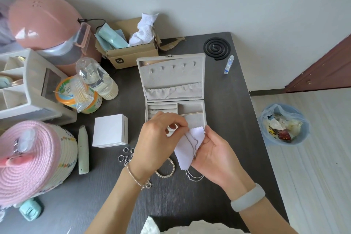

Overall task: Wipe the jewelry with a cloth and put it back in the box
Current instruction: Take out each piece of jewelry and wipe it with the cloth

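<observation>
Dark tabletop against a pale wall. Grey jewelry box, lid open, at centre. In front of it: left hand pinching a thin chain at its upper end; right hand grasping a white pinked-edge cloth, the chain draped across it. Beneath the hands, on the tabletop: beaded bracelet, wire bangles, small rings. White square box to the left.
</observation>
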`<state>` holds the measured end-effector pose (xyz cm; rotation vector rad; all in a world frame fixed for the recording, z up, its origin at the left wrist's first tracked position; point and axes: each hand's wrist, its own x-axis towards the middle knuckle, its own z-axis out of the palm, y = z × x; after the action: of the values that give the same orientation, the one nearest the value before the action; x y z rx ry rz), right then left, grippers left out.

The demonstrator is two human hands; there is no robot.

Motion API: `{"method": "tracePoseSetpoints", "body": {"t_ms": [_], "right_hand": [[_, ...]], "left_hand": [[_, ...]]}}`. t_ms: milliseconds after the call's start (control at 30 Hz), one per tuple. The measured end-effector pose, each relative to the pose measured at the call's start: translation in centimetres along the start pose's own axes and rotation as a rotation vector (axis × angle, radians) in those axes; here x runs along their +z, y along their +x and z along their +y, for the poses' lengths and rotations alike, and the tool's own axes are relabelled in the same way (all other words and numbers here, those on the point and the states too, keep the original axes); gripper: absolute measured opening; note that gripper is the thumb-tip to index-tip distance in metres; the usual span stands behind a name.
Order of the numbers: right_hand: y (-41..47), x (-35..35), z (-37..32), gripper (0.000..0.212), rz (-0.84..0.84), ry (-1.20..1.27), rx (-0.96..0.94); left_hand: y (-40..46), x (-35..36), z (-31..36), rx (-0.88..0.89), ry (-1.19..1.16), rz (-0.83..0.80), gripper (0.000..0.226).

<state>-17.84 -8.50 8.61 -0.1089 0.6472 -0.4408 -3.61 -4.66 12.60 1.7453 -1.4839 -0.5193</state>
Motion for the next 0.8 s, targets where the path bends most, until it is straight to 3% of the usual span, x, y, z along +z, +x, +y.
{"method": "tracePoseSetpoints", "body": {"t_ms": [133,267,367,467,600,800], "right_hand": [[0.1,0.0,0.2,0.046,-0.023,-0.070,0.014],[0.1,0.3,0.3,0.066,-0.080,-0.172,-0.021],[-0.2,1.0,0.4,0.033,0.022,-0.280,-0.081],[-0.4,1.6,0.5,0.013,0.136,-0.424,-0.156],[-0.7,1.7,0.5,0.017,0.193,-0.514,-0.220],[-1.1,0.6,0.8,0.016,0.218,-0.517,-0.227]], "left_hand": [[-0.1,0.0,-0.2,0.009,0.017,0.013,0.014],[-0.3,0.0,0.0,0.024,0.034,-0.004,0.009],[-0.5,-0.1,0.2,-0.029,-0.025,-0.012,0.014],[-0.7,-0.2,0.4,-0.194,-0.161,-0.020,0.027],[-1.0,-0.1,0.3,-0.362,-0.387,0.078,0.027],[-0.7,-0.4,0.0,-0.463,-0.623,0.295,0.016]]}}
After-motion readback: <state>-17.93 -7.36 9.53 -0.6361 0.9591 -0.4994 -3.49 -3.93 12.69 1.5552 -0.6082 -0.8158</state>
